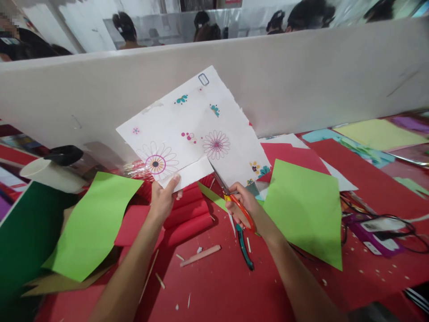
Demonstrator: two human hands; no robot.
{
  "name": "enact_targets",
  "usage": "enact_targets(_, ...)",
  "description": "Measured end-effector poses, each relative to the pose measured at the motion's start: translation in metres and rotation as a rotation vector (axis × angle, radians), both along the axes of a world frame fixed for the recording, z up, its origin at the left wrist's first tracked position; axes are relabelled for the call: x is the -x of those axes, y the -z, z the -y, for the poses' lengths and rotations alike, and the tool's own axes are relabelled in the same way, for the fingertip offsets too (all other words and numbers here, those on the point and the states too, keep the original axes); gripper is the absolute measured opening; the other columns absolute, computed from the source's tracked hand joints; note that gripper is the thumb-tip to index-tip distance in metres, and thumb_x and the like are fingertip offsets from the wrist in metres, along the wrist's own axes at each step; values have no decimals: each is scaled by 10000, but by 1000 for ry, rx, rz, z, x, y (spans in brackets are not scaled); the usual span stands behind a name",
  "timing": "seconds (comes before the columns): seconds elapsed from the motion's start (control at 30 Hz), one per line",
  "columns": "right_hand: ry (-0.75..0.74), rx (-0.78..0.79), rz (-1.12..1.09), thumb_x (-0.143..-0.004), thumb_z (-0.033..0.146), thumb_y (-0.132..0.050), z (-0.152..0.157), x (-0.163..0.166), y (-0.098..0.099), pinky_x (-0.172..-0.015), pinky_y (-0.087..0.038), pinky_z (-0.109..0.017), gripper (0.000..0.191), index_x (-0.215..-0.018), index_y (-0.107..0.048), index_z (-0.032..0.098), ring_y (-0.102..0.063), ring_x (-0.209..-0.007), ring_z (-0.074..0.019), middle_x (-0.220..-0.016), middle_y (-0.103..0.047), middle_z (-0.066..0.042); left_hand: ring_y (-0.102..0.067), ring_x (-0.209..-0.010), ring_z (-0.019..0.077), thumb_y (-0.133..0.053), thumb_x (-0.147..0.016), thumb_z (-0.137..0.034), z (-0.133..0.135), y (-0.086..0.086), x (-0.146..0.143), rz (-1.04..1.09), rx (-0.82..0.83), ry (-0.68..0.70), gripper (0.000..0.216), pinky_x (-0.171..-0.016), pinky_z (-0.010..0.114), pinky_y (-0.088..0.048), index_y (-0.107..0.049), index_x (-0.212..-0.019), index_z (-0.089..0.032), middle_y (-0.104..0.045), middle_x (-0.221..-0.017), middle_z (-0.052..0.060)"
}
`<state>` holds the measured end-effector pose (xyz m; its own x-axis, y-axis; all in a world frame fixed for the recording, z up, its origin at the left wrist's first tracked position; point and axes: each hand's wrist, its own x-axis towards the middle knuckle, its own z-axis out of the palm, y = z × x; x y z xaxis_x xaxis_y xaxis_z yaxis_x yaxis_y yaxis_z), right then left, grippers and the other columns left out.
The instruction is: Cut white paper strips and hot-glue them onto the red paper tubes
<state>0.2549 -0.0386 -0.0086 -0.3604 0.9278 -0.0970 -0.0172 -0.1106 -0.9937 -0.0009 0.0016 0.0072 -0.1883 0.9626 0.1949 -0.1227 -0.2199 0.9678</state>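
Note:
My left hand (163,197) pinches the lower edge of a white sheet printed with flowers and butterflies (191,129), held up and tilted above the table. A strip at its bottom edge is partly cut and folds forward. My right hand (244,208) grips orange-handled scissors (234,201), whose blades point up-left into the cut in the sheet.
Green paper sheets lie at left (94,223) and right (304,210) on the red-covered table (221,286). Red paper rolls (187,217), a teal-handled tool (244,248), a wooden stick (200,256), a white cup (50,172), cables (378,223). A white partition (301,71) stands behind; other people sit beyond it.

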Motion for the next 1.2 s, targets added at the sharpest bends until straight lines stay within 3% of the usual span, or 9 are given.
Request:
enact_targets(0.23, -23, -89, 68, -936, 593, -669, 3, 3, -5, -443, -364, -197, 478, -1119, -356, 282, -400, -501, -67, -791, -535, 85, -495, -393, 98, -765, -871, -419, 2, 1, 5, -117, -28, 51, 295, -369, 210, -397, -656, -789, -157, -549, -507, -29)
enact_targets(0.5, -61, -143, 102, -885, 754, -636, 5, 0, -8, -541, -435, -235, 656, -1229, -380, 258, -437, -615, -92, -924, -521, 21, -467, -385, 78, -787, -841, -450, 2, 3, 1, -79, -6, 86, 319, -356, 198, -380, -654, -872, -161, -557, -557, -45)
enact_targets(0.73, -9, -82, 164, -910, 666, -670, 4, 1, -13, -452, -340, -224, 511, -1136, -485, 247, -412, -503, -90, -736, -523, 61, -476, -401, 70, -817, -817, -417, 2, 1, -1, -19, 16, 80, 315, -364, 193, -383, -658, -919, -165, -594, -622, -38)
enact_targets(0.9, 96, -174, 252, -905, 631, -691, 1, 1, -10, -469, -288, -236, 444, -1027, -533, 235, -388, -494, -107, -612, -482, 76, -470, -410, 65, -792, -837, -411, 3, 1, -7, 24, 58, 83, 296, -377, 185, -376, -639, -874, -160, -562, -593, -47)
enact_targets(1.07, 125, -241, 234, -880, 614, -729, -2, 4, 0, -601, -392, -261, 490, -1087, -535, 214, -519, -631, -142, -734, -612, 25, -463, -408, 54, -804, -821, -412, 3, -3, -6, 29, 64, 70, 312, -364, 172, -351, -629, -845, -154, -562, -609, -46)
enact_targets(1.2, 80, -255, 185, -878, 684, -695, -1, 4, 1, -565, -377, -250, 584, -1162, -482, 221, -485, -627, -131, -790, -564, 32, -467, -399, 63, -788, -841, -406, 5, -4, -4, -22, 43, 93, 288, -365, 178, -369, -643, -869, -158, -547, -582, -52)
